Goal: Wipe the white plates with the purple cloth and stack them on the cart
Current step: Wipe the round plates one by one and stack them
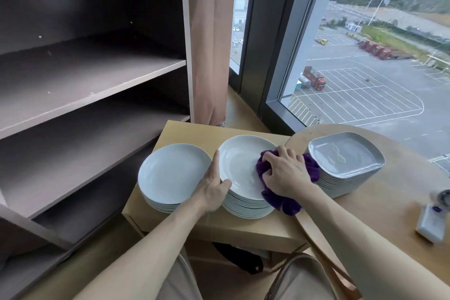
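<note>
Two stacks of round white plates stand side by side on a low wooden table (185, 130). The top plate (239, 165) of the right stack is tilted up slightly at its left edge. My left hand (214, 181) holds that plate's left rim, thumb on top. My right hand (283, 172) grips a bunched purple cloth (285, 201) and presses it on the plate's right side. The left stack (173, 173) is untouched. The cart (92, 73), brown with bare shelves, stands at the left.
A stack of grey squarish plates (345, 156) sits on a round wooden table (389, 202) at the right, with a small white device (431, 223) near its edge. A beige bag (210, 56) hangs on the cart's side. A large window (365, 56) lies behind.
</note>
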`<state>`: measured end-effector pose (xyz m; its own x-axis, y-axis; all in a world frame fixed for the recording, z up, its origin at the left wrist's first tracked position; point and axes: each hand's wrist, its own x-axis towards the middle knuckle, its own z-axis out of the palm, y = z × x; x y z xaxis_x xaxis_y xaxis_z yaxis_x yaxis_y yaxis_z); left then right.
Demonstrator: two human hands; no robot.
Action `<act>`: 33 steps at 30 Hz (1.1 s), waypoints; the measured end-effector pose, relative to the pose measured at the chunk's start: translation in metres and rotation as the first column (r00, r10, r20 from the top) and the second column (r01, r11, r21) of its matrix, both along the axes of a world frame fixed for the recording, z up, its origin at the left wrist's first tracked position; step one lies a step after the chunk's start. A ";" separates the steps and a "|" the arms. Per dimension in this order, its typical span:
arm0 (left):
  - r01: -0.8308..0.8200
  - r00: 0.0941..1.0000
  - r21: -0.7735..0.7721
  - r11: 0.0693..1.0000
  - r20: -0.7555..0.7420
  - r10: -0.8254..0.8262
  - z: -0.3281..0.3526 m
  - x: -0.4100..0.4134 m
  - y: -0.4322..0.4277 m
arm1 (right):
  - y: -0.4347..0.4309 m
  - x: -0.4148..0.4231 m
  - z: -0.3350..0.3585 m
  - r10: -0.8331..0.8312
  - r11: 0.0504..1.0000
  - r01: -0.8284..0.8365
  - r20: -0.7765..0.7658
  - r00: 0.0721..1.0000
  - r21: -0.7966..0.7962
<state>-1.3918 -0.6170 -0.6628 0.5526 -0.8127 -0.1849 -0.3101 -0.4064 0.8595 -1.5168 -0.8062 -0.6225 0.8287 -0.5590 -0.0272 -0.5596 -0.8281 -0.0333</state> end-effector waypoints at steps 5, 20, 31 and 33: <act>0.019 1.000 0.016 1.000 0.003 -0.019 -0.002 0.002 -0.002 | -0.002 0.029 -0.013 -0.112 0.989 0.120 0.085 0.990 -0.087; -0.023 0.999 -0.075 0.997 0.033 0.026 -0.005 0.001 -0.002 | 0.034 0.089 -0.033 -0.153 0.912 -0.059 0.469 0.870 0.407; -0.019 0.999 -0.020 1.000 0.029 0.020 -0.007 0.003 -0.001 | 0.041 0.033 0.006 0.108 0.747 -0.261 0.275 0.955 0.612; -0.028 0.999 -0.013 1.000 0.044 0.028 -0.008 0.003 -0.002 | 0.037 0.016 0.007 0.166 0.778 -0.252 0.198 0.966 0.575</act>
